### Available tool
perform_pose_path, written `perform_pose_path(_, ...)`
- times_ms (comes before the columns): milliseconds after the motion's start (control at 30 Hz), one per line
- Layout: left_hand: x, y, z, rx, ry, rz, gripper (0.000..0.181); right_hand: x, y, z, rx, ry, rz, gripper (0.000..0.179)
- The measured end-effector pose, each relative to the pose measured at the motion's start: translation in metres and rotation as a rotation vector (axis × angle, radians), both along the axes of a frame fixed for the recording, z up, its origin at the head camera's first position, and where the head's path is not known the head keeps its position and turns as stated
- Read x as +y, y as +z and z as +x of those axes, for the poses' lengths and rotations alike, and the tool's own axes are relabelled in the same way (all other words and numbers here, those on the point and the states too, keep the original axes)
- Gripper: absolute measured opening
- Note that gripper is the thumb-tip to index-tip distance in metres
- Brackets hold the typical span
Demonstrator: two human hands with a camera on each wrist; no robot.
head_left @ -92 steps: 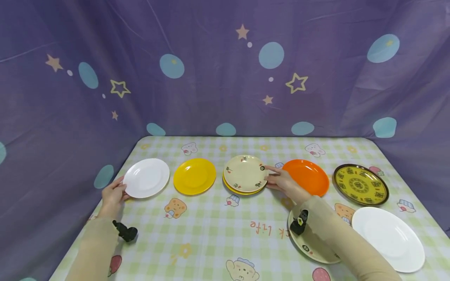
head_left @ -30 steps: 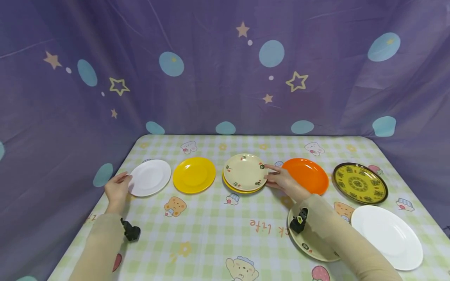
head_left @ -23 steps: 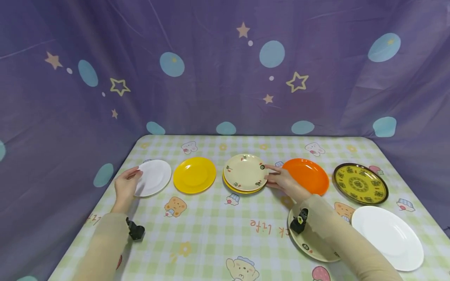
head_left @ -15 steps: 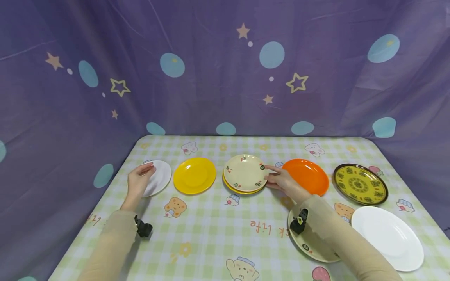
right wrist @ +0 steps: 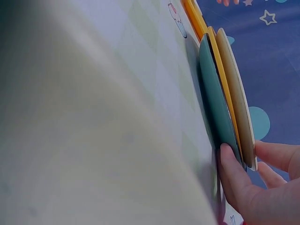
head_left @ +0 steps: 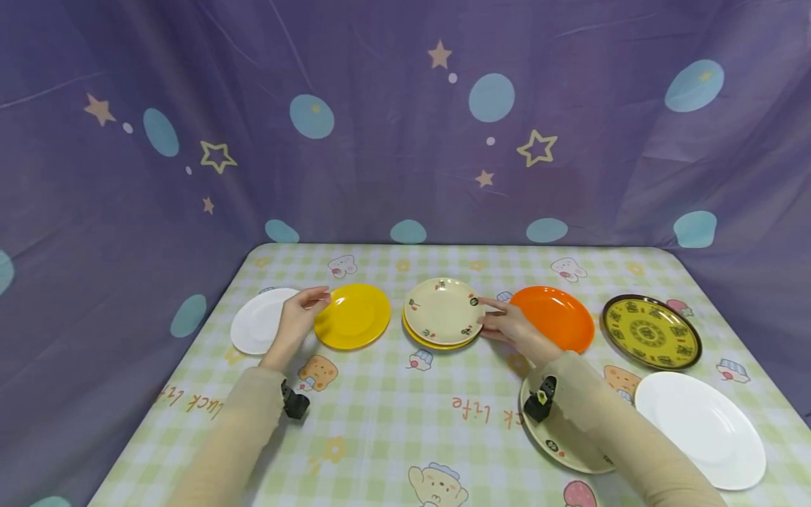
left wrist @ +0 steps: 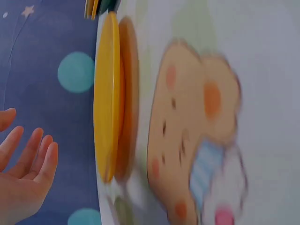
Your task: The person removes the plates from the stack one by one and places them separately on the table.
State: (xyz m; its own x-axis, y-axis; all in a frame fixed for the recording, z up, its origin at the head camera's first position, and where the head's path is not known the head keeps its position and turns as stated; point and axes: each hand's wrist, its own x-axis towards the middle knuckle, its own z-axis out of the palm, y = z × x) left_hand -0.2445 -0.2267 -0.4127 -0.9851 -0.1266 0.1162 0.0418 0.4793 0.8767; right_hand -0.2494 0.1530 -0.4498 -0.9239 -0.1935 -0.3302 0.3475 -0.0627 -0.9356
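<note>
A cream plate (head_left: 441,313) with small printed motifs tops a stack at the table's middle. Below it shows the yellow rim of another plate, and a teal-green plate (right wrist: 215,93) lies lowest in the right wrist view. My right hand (head_left: 512,329) grips the stack's right edge, one digit low against the teal plate, another at the cream rim. My left hand (head_left: 299,320) hangs with loosely bent, parted fingers and nothing in them. It covers the right side of a small white plate (head_left: 256,324), fingertips overlapping the left edge of a yellow plate (head_left: 353,317).
An orange plate (head_left: 557,317) lies right of the stack, then a dark-rimmed patterned plate (head_left: 649,331). Nearer are a large white oval plate (head_left: 700,429) and a cream plate (head_left: 557,443) partly under my right sleeve. A checked cloth (head_left: 380,436) covers the table; a purple curtain (head_left: 380,176) stands behind.
My left hand has left the small white plate's left edge and moved right across it to the yellow plate. That white plate now sits slightly farther right. The right hand stays on the stack.
</note>
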Motion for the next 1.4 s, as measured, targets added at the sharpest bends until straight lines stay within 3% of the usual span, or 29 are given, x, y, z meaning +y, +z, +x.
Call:
perform_pose_path(233, 0.026, -0.004, -0.005, 0.002, -0.114, 0.008, 0.03, -0.002, 0.004, 0.0, -0.043, -0.001, 0.017, 0.054)
perform_pose_path(500, 0.053, -0.011, -0.007, -0.043, -0.192, 0.075, 0.032, -0.005, 0.006, -0.001, -0.066, -0.042, 0.045, 0.056)
perform_pose_path(733, 0.073, -0.012, -0.005, -0.131, -0.216, 0.076, 0.032, -0.005, 0.006, 0.0, -0.059, -0.043, 0.061, 0.054)
perform_pose_path(1267, 0.106, -0.024, -0.013, -0.18, -0.255, 0.085, 0.034, -0.004, 0.006, 0.0, -0.045, -0.029, 0.033, 0.055)
perform_pose_path(1400, 0.11, -0.025, -0.013, -0.205, -0.234, 0.098, 0.035, -0.004, 0.005, 0.001, -0.028, -0.016, 0.027, 0.054)
